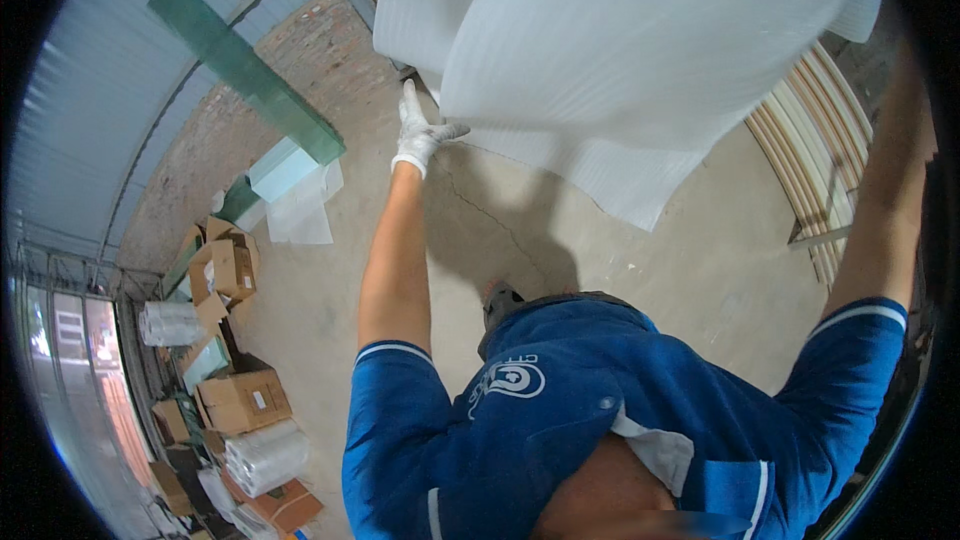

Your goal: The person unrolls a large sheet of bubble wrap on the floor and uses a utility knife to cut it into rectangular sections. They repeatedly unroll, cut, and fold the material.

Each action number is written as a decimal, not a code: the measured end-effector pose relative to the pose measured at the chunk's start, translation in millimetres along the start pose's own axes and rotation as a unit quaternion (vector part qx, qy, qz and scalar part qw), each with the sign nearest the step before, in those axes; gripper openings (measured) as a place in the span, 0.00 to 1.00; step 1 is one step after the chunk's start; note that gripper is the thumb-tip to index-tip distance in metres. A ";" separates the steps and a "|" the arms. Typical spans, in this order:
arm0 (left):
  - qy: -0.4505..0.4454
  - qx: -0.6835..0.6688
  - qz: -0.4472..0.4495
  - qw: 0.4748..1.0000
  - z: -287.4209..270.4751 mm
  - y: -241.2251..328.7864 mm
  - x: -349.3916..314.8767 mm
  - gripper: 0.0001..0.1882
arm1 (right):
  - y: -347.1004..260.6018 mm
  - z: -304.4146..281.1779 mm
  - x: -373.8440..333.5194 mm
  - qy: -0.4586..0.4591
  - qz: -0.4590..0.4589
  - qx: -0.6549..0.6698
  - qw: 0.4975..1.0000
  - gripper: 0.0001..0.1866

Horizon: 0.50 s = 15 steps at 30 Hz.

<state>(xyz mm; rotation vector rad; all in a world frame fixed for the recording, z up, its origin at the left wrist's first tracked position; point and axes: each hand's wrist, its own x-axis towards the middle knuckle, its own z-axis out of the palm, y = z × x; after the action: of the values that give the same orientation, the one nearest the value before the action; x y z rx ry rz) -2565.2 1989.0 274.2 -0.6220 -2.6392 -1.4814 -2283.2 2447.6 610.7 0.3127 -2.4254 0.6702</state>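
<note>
White sheeting is hanging ahead, hiding part of the floor. The gloved left hand is spreading thumb from fingers at its edge; contact is staying unclear. The right hand is lying out of view, so its grip cannot be told. Boxes are crowding the left, a green panel is slanting beyond them, and pale strips are flanking the right.

The sheet is cropped (right hand hidden).

Cardboard boxes beside plastic-wrapped bundles
</note>
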 end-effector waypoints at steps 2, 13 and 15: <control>0.058 0.001 -0.086 0.995 0.7 -1.3 2.3 0.78 | 33.1 -8.6 -34.8 -0.019 0.092 -0.075 0.993 0.25; -0.320 -0.003 0.093 0.943 76.0 82.1 25.8 0.47 | 37.2 -67.0 -123.0 0.049 0.240 -0.176 0.953 0.33; -0.423 -0.124 0.073 0.895 88.7 97.2 -10.3 0.35 | 6.8 -65.2 -129.5 0.079 0.230 -0.180 0.953 0.35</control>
<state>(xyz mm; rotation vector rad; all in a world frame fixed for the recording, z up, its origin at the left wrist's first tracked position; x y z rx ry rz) -2506.7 2103.9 302.5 -1.8090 -2.8251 -1.8065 -2151.1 2496.3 575.1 -0.4508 -2.4169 0.4043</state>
